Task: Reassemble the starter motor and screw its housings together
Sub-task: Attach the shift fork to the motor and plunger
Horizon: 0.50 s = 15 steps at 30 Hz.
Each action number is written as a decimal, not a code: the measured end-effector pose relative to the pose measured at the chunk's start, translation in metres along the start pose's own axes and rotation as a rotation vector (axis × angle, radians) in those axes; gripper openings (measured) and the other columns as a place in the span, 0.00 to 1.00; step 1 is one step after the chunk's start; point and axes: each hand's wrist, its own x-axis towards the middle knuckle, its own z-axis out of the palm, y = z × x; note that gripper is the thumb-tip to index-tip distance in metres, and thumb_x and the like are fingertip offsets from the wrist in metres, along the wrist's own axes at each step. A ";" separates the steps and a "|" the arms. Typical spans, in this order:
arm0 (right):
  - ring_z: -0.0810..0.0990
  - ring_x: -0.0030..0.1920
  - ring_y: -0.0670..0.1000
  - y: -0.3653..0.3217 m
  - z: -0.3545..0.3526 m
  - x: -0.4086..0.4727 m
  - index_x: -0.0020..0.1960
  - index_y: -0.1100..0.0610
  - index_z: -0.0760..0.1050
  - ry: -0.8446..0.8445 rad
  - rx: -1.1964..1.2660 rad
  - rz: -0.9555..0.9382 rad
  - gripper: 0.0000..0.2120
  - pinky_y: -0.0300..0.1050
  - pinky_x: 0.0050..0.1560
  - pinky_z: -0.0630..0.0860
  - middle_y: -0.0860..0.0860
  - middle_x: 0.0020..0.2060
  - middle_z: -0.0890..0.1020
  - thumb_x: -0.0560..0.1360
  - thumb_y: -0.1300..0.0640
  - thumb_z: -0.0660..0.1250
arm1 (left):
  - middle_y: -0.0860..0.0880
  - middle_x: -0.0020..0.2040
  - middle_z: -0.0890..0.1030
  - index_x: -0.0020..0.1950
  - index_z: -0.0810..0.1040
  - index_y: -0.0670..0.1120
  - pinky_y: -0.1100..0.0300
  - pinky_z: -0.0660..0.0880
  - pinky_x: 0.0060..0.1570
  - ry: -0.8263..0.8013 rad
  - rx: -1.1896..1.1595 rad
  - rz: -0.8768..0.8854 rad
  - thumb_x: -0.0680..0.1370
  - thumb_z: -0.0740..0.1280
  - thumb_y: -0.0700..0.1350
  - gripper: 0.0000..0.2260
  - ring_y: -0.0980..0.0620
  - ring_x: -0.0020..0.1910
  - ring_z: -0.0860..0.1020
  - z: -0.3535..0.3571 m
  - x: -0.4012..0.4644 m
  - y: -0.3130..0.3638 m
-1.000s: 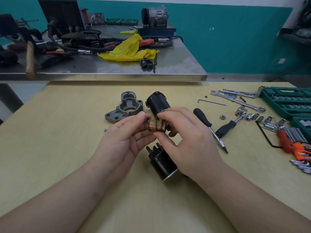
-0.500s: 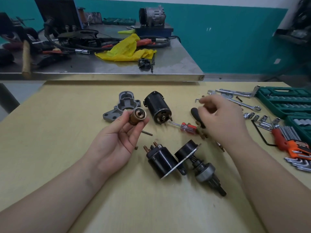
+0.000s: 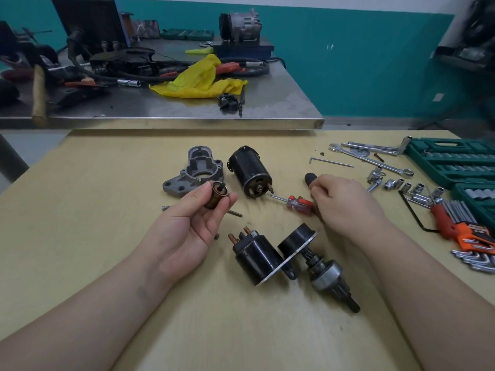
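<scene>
My left hand [image 3: 187,226] pinches a brown cylindrical plunger [image 3: 217,197] between thumb and fingers, its end facing up. Behind it on the wooden table lie the grey nose housing [image 3: 197,171] and the black motor body [image 3: 250,171]. A black solenoid [image 3: 257,253] joined to a metal plate and the drive gear assembly [image 3: 328,277] lie between my forearms. My right hand [image 3: 345,204] curls over the black-handled screwdriver [image 3: 310,179], whose handle end sticks out past my fingers. A red-handled screwdriver [image 3: 297,203] lies beside that hand. A long bolt [image 3: 235,213] lies under my left fingers.
To the right are an Allen key [image 3: 330,163], wrenches [image 3: 375,160], loose sockets [image 3: 407,187], an orange hex key set [image 3: 466,231] and a green socket case [image 3: 452,162]. A steel bench [image 3: 174,113] with a yellow rag [image 3: 198,81] and tools stands behind.
My right hand let go of the plunger, swung right and came down on the black-handled screwdriver. My left hand kept the plunger and turned its end up.
</scene>
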 end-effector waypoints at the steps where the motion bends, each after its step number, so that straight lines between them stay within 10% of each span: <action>1: 0.81 0.56 0.54 -0.001 0.000 -0.001 0.64 0.44 0.80 -0.021 -0.039 -0.005 0.14 0.52 0.53 0.80 0.47 0.56 0.85 0.85 0.52 0.59 | 0.39 0.52 0.86 0.59 0.82 0.36 0.60 0.85 0.47 -0.004 0.002 0.007 0.77 0.72 0.38 0.12 0.38 0.57 0.87 0.000 0.000 0.000; 10: 0.81 0.57 0.56 -0.008 -0.003 -0.007 0.67 0.43 0.78 -0.122 -0.291 -0.043 0.16 0.52 0.51 0.82 0.47 0.55 0.84 0.80 0.51 0.65 | 0.35 0.56 0.86 0.55 0.87 0.34 0.57 0.86 0.47 -0.065 0.029 0.028 0.73 0.71 0.30 0.11 0.34 0.59 0.86 -0.002 -0.004 0.000; 15: 0.83 0.58 0.55 -0.012 -0.011 -0.010 0.71 0.44 0.78 0.161 0.065 0.015 0.19 0.51 0.55 0.81 0.49 0.58 0.85 0.81 0.57 0.66 | 0.40 0.52 0.86 0.61 0.82 0.41 0.54 0.85 0.46 -0.090 0.138 0.021 0.76 0.72 0.38 0.14 0.43 0.48 0.88 -0.002 -0.007 -0.001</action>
